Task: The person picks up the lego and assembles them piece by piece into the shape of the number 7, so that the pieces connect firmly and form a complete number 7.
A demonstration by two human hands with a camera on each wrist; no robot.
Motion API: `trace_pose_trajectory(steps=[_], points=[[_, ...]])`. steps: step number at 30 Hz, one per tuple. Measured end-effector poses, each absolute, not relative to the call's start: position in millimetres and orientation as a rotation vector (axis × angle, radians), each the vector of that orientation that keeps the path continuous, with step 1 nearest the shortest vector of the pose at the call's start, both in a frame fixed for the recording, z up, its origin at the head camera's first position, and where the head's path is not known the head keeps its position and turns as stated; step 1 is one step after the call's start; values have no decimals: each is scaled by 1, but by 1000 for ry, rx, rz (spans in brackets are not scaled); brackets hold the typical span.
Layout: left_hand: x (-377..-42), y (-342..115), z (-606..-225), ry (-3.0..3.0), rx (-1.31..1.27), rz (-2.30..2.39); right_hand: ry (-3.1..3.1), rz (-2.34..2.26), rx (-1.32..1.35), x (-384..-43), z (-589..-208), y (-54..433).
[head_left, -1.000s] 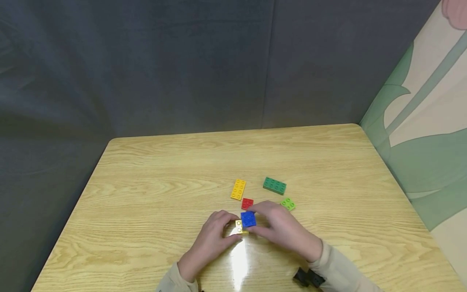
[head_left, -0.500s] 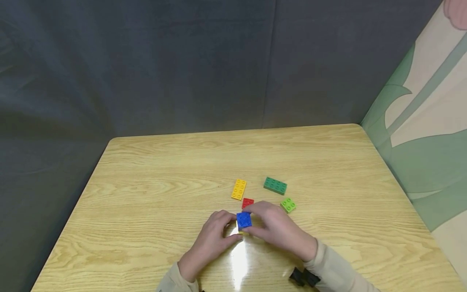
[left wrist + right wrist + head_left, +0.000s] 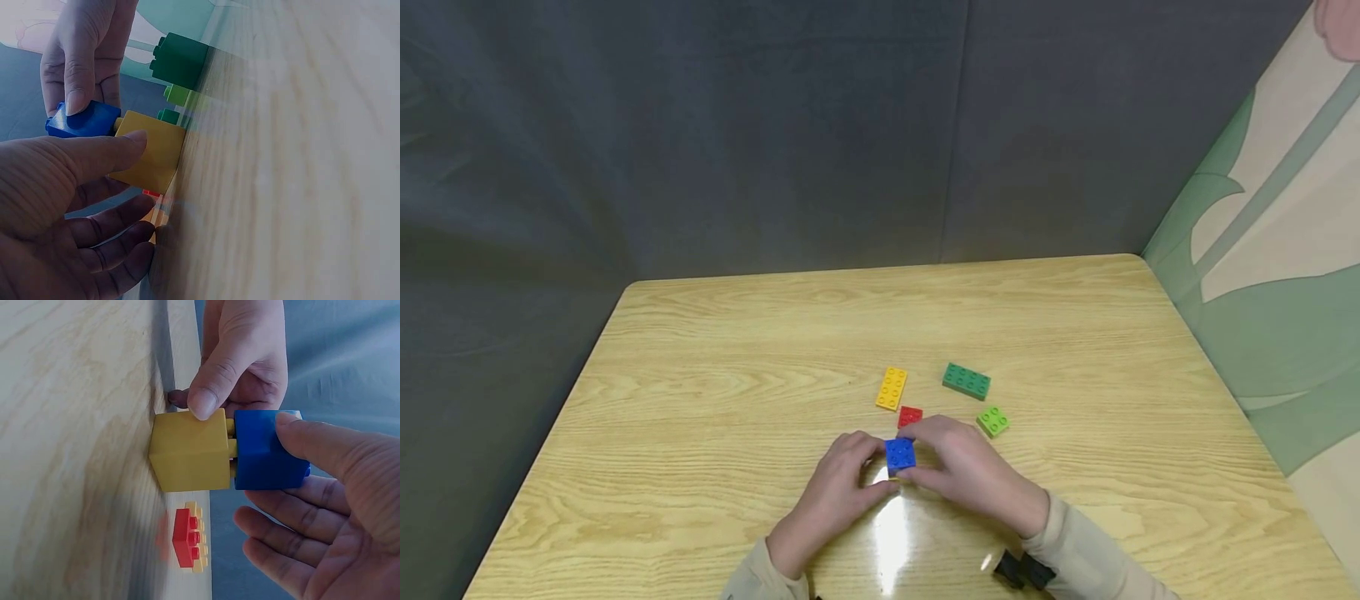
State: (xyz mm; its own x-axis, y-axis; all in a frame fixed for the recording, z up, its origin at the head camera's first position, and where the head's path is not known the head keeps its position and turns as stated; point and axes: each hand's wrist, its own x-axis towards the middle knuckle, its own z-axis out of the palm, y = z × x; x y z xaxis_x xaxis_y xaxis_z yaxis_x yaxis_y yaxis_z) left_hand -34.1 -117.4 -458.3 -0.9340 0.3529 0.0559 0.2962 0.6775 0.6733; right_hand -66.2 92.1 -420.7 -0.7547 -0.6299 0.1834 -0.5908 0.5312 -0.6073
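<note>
At the front middle of the table, my right hand [image 3: 966, 462] pinches a blue toy building brick [image 3: 900, 455] between thumb and fingers. Directly under it stands a yellow brick [image 3: 190, 450], gripped at its sides by the thumb and fingers of my left hand [image 3: 842, 479]. In the right wrist view a narrow gap separates the two, with the yellow brick's studs showing in it and pointing at the blue underside. From the head, the blue brick hides nearly all of the yellow one. The yellow brick's base is at the tabletop.
Just behind the hands lies a red brick [image 3: 910, 416]. Farther back are a long yellow brick [image 3: 891, 389] and a long dark green brick [image 3: 966, 382]. A lime green brick [image 3: 993, 422] sits right of my right hand. Dark cloth [image 3: 790, 150] hangs beyond the wooden table [image 3: 700, 375].
My right hand has shifted left with the blue brick, bringing it from partly beside the yellow brick to squarely over it. The left hand has stayed in place.
</note>
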Motion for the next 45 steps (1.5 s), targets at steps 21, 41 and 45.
trace_pose_trajectory(steps=[21, 41, 45], points=[[-35, -117, -460, 2817, 549, 1117, 2732, -993, -1094, -63, -424, 88], [-35, -117, -461, 2832, 560, 1123, 2810, -838, -1181, -58, -421, 86], [-35, -117, -461, 2836, 570, 1130, 2819, -827, -1195, -58, -420, 85]])
